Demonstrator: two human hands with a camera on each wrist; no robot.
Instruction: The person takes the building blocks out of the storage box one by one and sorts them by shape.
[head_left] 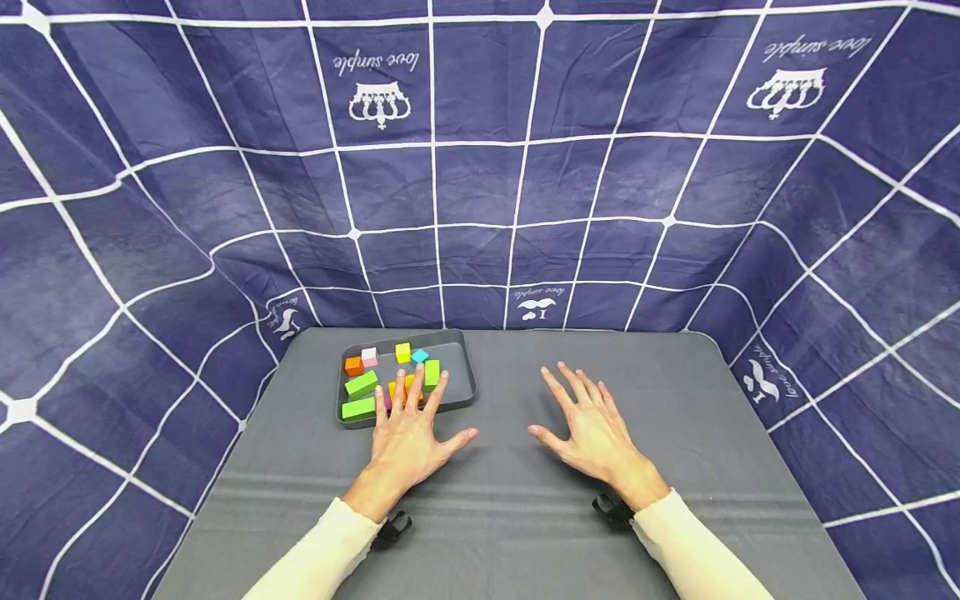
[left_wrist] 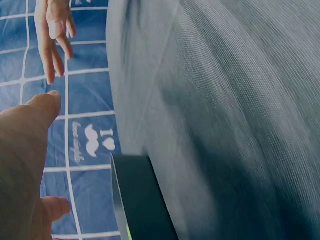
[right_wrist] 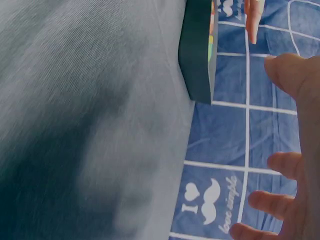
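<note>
A shallow dark grey tray (head_left: pixel 457 392) stands toward the back left, with several coloured blocks in it. Among them are green blocks (head_left: pixel 362 384), an orange cube (head_left: pixel 353 366), a pink cube (head_left: pixel 369 357), a yellow cube (head_left: pixel 402 352) and a small blue block (head_left: pixel 420 356). My left hand (head_left: pixel 408 442) is spread palm down, its fingers overlapping the tray's front part and hiding some blocks. To the right, my right hand (head_left: pixel 596 437) is spread over the grey cloth, holding nothing. In the wrist views both hands are raised above the surface.
Grey cloth covers the table (head_left: pixel 510 517). A blue curtain with white grid lines (head_left: pixel 480 192) hangs behind it and along both sides. Black straps sit on the left wrist (head_left: pixel 393 527) and the right wrist (head_left: pixel 613 510).
</note>
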